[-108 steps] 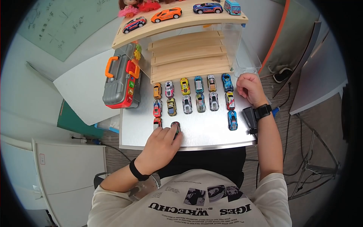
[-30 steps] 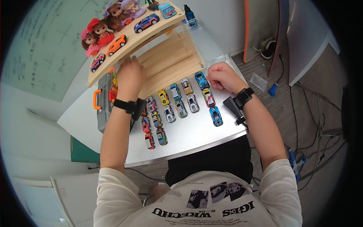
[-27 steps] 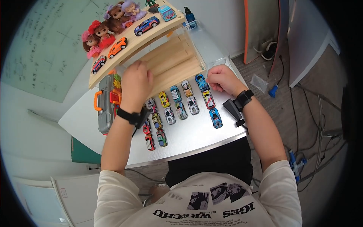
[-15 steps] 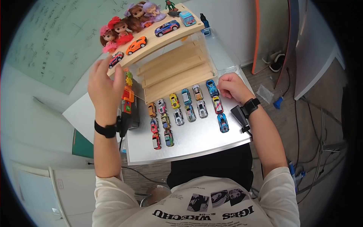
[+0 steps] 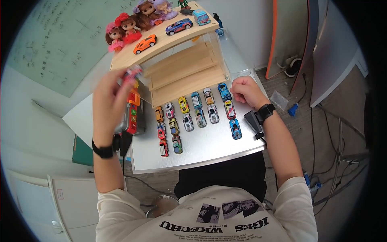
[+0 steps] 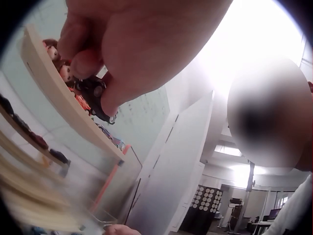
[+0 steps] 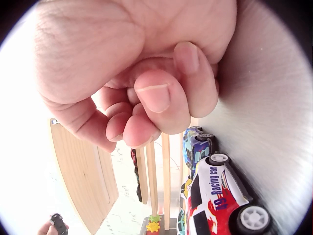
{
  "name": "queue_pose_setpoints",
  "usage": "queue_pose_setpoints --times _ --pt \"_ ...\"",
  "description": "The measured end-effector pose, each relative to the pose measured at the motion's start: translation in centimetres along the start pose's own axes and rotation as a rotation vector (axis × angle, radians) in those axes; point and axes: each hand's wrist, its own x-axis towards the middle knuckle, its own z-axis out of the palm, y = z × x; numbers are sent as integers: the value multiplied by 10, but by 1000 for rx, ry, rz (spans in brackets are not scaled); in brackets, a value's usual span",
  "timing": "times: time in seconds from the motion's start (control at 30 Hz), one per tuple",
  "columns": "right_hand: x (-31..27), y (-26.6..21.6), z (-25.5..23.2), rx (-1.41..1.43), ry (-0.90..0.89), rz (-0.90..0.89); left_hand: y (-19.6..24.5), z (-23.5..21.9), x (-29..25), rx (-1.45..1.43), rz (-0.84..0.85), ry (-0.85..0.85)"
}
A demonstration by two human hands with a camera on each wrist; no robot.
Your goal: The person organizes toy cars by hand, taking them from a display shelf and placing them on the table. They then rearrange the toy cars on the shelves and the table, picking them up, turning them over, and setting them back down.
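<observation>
My left hand [image 5: 107, 103] pinches a small toy car [image 5: 134, 72], blurred red and blue in the head view, in front of the left end of the wooden shelf's top board [image 5: 163, 39]. In the left wrist view the toy car's dark underside [image 6: 93, 95] shows between thumb and fingers. On the metal table [image 5: 205, 147], several toy cars stand in rows, among them an orange one [image 5: 159, 114] and a yellow one [image 5: 184, 105]. My right hand [image 5: 246, 89] rests loosely curled and holding nothing, beside a blue car [image 5: 224, 92] and a red-and-white car [image 7: 210, 196].
On the top board stand an orange car [image 5: 145, 44], a blue car [image 5: 179, 26], a small bus [image 5: 201, 17] and several dolls [image 5: 129, 30]. Lower wooden tiers [image 5: 181, 64] lie beneath. A grey toolbox [image 5: 137, 123] is at the left, partly behind my left arm.
The left hand has let go of a dark toy car at the table's front left, gone up to the shelf and lifted the leftmost car off the top board. The right hand stays put.
</observation>
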Motion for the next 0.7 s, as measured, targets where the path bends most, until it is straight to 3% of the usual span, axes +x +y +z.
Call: queue_pose_setpoints --times 0.07,0.2,0.3,0.5,0.7 --pt "0 -1 1 -10 1 7 22 16 -30 -46 313 -140" --pt "3 1 1 5 -27 -1 60 59 -98 -116 410 -698" --pt "1 2 0 23 -18 -24 59 87 -122 -37 473 -789" --pt "4 5 -2 45 -16 -7 53 96 -132 20 551 -726" --pt "1 4 -1 32 -8 -11 68 98 -152 -61 465 -566"
